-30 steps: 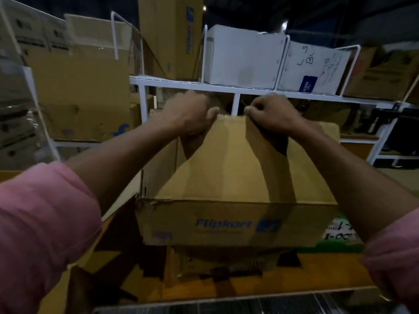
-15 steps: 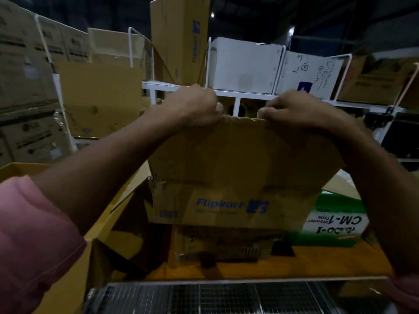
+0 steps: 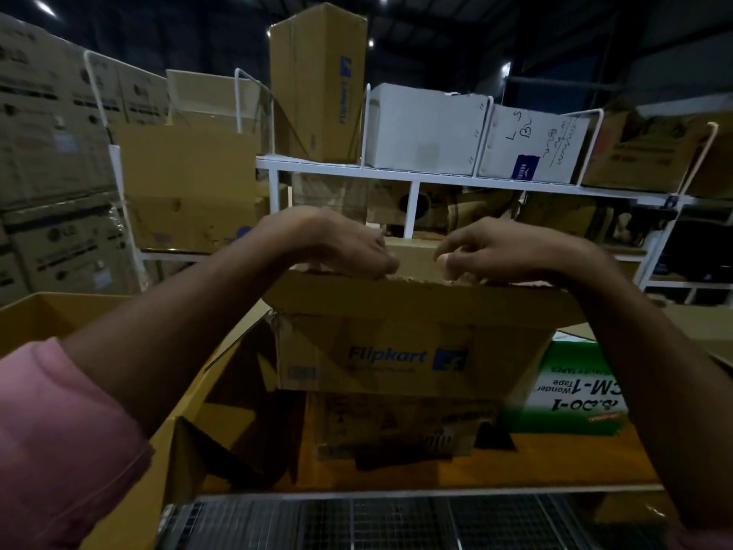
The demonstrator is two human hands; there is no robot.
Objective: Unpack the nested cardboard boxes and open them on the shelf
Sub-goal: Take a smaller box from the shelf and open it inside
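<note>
- L hand (image 3: 337,248): fingers curled over top flap edge of Flipkart box (image 3: 408,351), gripping it.
- Box sat centre on orange shelf surface (image 3: 555,462), atop another carton (image 3: 396,426).
- R hand (image 3: 499,252): fingers hooked on same flap edge.
- Green tape box (image 3: 571,391) just beside, to the right.

orange shelf board (image 3: 575,462) carries flipkart box (image 3: 404,355), green tape carton (image 3: 571,387) beside it.

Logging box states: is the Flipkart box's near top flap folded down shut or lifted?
Lifted. The Flipkart box's near flap stands raised, both the left hand and right hand gripping its top edge.
</note>
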